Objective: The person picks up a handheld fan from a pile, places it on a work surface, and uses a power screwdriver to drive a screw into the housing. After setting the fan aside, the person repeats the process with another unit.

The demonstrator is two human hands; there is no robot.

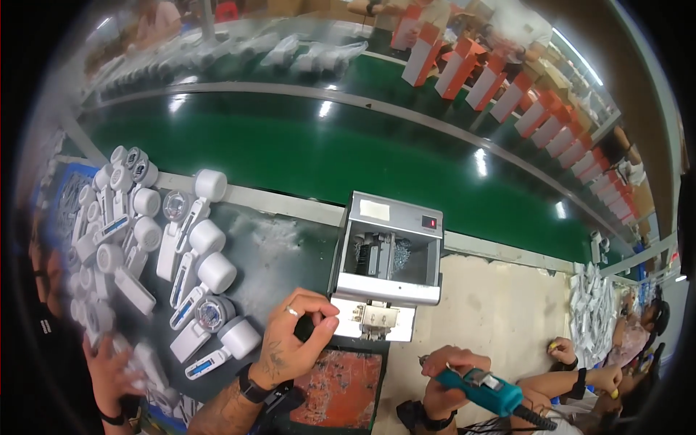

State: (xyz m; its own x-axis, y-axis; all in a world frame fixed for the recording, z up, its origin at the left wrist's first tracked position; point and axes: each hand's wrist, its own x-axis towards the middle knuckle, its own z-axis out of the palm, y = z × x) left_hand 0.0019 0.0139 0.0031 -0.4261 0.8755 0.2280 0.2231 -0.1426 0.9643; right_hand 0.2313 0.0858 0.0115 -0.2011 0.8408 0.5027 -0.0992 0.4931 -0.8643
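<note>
My left hand [293, 337], with a ring and a wrist strap, is at the front of a grey screw feeder [388, 290]. Its thumb and fingertips are pinched together beside the feeder's front outlet; whatever they hold, if anything, is too small to make out. In my right hand [446, 370] is a teal electric screwdriver [482, 389], its black cord trailing to the lower right. Loose screws [400, 254] lie inside the feeder. Left of my left hand are several white round-headed handheld devices [216, 272], some with a blue strip on the handle.
A worn orange-red mat [337, 391] lies below the feeder. Behind runs a green conveyor [275, 148], with orange-and-white boxes [457, 69] beyond it. A co-worker's hand [112, 370] reaches among the devices at left; another's hand [562, 351] is at right, near bagged parts [594, 312].
</note>
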